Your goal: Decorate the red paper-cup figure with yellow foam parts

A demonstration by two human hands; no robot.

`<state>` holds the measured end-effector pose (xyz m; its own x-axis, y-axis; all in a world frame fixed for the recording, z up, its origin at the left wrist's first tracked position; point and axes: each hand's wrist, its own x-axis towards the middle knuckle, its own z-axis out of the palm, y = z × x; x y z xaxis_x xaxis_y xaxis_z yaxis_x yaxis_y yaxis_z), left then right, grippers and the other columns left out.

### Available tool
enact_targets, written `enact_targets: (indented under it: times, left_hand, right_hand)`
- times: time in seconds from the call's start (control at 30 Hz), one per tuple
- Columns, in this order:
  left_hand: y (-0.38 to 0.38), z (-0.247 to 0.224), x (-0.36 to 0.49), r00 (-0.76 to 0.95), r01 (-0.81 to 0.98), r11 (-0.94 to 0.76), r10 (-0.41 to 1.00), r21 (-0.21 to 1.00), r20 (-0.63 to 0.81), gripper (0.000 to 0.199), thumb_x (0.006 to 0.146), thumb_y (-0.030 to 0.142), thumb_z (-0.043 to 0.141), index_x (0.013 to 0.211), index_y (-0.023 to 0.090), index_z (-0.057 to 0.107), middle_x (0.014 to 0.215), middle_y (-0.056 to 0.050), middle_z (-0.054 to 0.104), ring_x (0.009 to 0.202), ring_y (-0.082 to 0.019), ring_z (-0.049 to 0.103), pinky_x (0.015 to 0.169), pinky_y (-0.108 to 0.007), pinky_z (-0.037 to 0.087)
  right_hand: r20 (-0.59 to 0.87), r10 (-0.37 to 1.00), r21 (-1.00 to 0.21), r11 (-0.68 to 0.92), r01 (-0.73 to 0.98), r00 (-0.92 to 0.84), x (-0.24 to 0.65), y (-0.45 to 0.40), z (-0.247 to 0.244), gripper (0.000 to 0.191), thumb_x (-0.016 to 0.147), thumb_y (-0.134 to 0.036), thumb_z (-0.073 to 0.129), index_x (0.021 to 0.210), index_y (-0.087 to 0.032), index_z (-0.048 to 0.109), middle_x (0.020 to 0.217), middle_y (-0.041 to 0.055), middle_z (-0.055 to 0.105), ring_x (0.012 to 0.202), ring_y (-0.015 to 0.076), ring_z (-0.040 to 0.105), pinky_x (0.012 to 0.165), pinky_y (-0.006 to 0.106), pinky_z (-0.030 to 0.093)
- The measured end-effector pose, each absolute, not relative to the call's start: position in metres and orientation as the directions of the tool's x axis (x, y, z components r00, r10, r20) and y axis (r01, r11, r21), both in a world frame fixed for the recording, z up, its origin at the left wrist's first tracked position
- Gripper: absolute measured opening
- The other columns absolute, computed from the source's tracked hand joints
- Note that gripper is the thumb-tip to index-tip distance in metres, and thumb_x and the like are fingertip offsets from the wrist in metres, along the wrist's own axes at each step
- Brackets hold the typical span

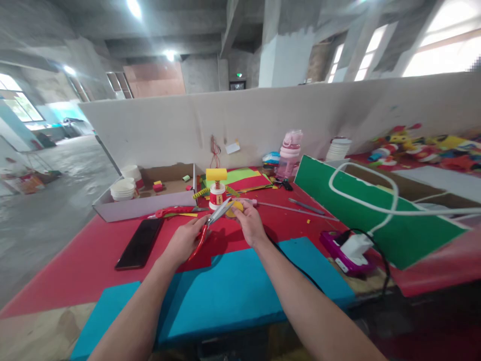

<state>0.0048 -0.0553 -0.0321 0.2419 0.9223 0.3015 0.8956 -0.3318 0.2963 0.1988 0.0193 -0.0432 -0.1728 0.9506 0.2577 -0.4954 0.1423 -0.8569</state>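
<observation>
The person's hands are close together over the red table point(84, 258), each closed on something of its own: the left hand point(190, 236) grips the red handles of the scissors point(219, 213), and the right hand point(246, 220) pinches a disc point(236, 206) between thumb and fingers. The disc is yellow, rounded and fairly flat, and it sits at the blades, near the middle of the table; whether the steel is biting into it I can't tell from here. The blades are silvery and point up and away, toward a small figure point(217, 196) standing upright just behind. That figure is a cheerful thing: a white and red cup for a body, a brownish coiled neck, a yellow roll point(216, 174) laid crosswise on top, and ridged yellow-green arms spread to either side. On the cup's front is a pale gold label point(219, 199) with a column of dark marks, too small to read. A white note point(232, 148) hangs on the partition point(165, 125), and anything written there is beyond my eyes, as is the green sign point(239, 74) glowing far back. To the left lies a black phone point(140, 244), its screen dark; a pink bottle point(289, 155) stands behind, at the partition
</observation>
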Motion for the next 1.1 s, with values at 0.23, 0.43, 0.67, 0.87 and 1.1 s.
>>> enact_targets:
  times: [0.23, 0.43, 0.67, 0.87, 1.1]
  left_hand:
    - [-0.0554, -0.0325, 0.0064, 0.255, 0.898, -0.344, 0.915, 0.273, 0.313, 0.048, 0.094, 0.04, 0.041, 0.138, 0.022, 0.045, 0.12, -0.014, 0.063, 0.104, -0.027, 0.065, 0.087, -0.034, 0.05]
    - [-0.056, -0.031, 0.0081, 0.262, 0.891, -0.357, 0.909, 0.28, 0.325, 0.047, 0.094, 0.04, 0.042, 0.137, 0.022, 0.047, 0.122, -0.014, 0.063, 0.105, -0.027, 0.064, 0.088, -0.034, 0.05]
    - [-0.0556, -0.031, 0.0079, 0.25, 0.891, -0.352, 0.909, 0.289, 0.335, 0.048, 0.093, 0.04, 0.043, 0.137, 0.02, 0.047, 0.123, -0.015, 0.062, 0.105, -0.028, 0.064, 0.086, -0.035, 0.051]
    - [-0.0546, -0.0325, 0.0069, 0.254, 0.884, -0.363, 0.901, 0.293, 0.351, 0.046, 0.093, 0.039, 0.044, 0.135, 0.021, 0.05, 0.121, -0.015, 0.063, 0.102, -0.026, 0.065, 0.086, -0.034, 0.051]
    - [-0.0551, -0.0324, 0.0062, 0.251, 0.89, -0.353, 0.908, 0.29, 0.334, 0.046, 0.093, 0.039, 0.043, 0.135, 0.021, 0.049, 0.121, -0.014, 0.064, 0.105, -0.027, 0.064, 0.087, -0.035, 0.051]
  right_hand:
    - [0.255, 0.947, -0.85, 0.124, -0.513, -0.194, 0.1967, 0.0192, -0.0448, 0.029, 0.067, -0.035, 0.073, 0.087, -0.02, 0.059, 0.084, -0.0007, 0.065, 0.075, 0.0158, 0.063, 0.07, 0.031, 0.054]
    - [0.253, 0.947, -0.851, 0.122, -0.51, -0.196, 0.1966, 0.0198, -0.0464, 0.029, 0.067, -0.035, 0.073, 0.087, -0.02, 0.059, 0.082, -0.0008, 0.066, 0.074, 0.016, 0.063, 0.069, 0.031, 0.054]
    - [0.246, 0.946, -0.868, 0.118, -0.483, -0.211, 0.196, 0.0205, -0.0489, 0.03, 0.067, -0.037, 0.073, 0.087, -0.019, 0.059, 0.082, 0.0, 0.067, 0.074, 0.017, 0.063, 0.068, 0.031, 0.054]
    - [0.244, 0.946, -0.863, 0.11, -0.492, -0.215, 0.1952, 0.0212, -0.0498, 0.03, 0.066, -0.037, 0.073, 0.087, -0.02, 0.059, 0.082, -0.0002, 0.066, 0.073, 0.0171, 0.063, 0.068, 0.032, 0.053]
    - [0.24, 0.943, -0.871, 0.104, -0.481, -0.232, 0.1958, 0.0193, -0.0485, 0.029, 0.067, -0.038, 0.073, 0.084, -0.02, 0.058, 0.08, -0.0002, 0.066, 0.073, 0.0177, 0.062, 0.068, 0.032, 0.054]
